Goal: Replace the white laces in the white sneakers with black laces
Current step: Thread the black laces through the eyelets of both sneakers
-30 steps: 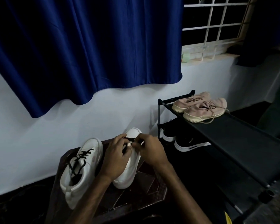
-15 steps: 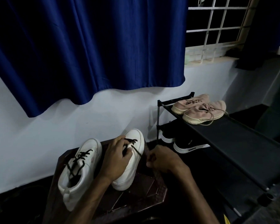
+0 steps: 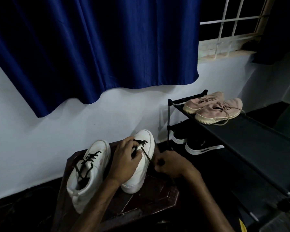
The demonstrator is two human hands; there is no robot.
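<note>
On a dark wooden table (image 3: 157, 200) a white sneaker (image 3: 90, 168) stands at the left, threaded in black and untouched. Just beside it, the left hand (image 3: 124, 160) reaches forward and lies over the second sneaker (image 3: 145, 135), with its fingers curled round the upper close to the eyelets. The right hand (image 3: 172, 165) sits low against that shoe's right flank, curled tight and knuckles up, pinching the black lace (image 3: 146, 154), which runs taut and slanting from the front eyelets to its fingers.
</note>
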